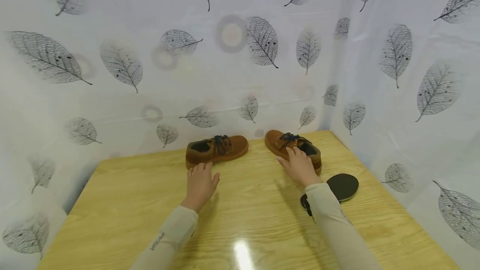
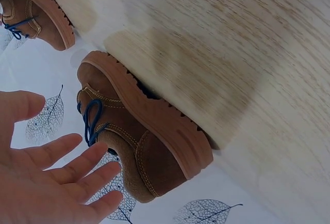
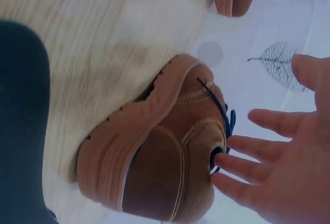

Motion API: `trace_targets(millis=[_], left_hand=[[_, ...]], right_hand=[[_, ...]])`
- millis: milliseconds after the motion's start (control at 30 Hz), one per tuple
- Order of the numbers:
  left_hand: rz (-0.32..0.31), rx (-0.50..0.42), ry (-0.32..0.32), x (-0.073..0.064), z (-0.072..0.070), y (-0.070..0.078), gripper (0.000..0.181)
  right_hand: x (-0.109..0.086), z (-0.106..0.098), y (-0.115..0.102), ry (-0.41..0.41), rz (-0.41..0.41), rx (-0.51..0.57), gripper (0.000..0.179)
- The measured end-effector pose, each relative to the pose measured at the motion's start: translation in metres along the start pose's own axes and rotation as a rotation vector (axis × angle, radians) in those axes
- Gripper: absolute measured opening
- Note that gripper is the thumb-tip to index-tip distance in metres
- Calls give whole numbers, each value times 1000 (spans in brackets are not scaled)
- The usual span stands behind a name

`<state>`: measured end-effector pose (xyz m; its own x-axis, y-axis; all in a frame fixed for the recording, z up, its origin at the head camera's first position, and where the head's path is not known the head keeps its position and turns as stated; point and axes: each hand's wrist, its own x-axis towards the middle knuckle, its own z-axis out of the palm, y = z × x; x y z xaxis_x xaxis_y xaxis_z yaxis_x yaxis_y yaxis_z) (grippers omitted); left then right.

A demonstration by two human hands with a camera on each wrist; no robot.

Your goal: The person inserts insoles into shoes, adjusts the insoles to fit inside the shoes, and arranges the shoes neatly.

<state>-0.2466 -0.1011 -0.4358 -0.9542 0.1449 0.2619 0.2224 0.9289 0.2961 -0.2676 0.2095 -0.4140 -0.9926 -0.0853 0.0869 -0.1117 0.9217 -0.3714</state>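
Observation:
Two brown leather lace-up shoes with dark blue laces stand near the table's back edge. The left shoe point(image 1: 232, 146) has its toe to the right; my left hand point(image 1: 200, 184) is just in front of its heel, fingers spread and loose, as the left wrist view also shows. The right shoe point(image 1: 275, 141) is angled with its toe toward the back left. My right hand point(image 1: 300, 166) reaches over its near side, fingers extended toward the opening, overlapping it in the head view. In the right wrist view its fingertips point(image 3: 220, 158) are right at the shoe's collar. Neither hand grips anything.
A dark flat rounded object point(image 1: 344, 186) with a black strap-like end point(image 1: 305, 204) lies on the wooden table point(image 1: 150, 211), partly behind my right sleeve. A white curtain point(image 1: 217, 82) with leaf prints hangs along the back and sides.

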Motion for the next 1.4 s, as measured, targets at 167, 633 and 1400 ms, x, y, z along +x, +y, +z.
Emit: trace_targets(millis=[167, 633, 1400], left_hand=[[-5, 3, -1, -1, 1, -2, 48], [14, 4, 21, -2, 3, -3, 45], [93, -52, -15, 3, 28, 26, 41]], right_hand=[[-1, -6, 6, 28, -1, 4, 62], [7, -17, 35, 55, -32, -192, 36], [10, -8, 56, 187, -17, -136, 49]])
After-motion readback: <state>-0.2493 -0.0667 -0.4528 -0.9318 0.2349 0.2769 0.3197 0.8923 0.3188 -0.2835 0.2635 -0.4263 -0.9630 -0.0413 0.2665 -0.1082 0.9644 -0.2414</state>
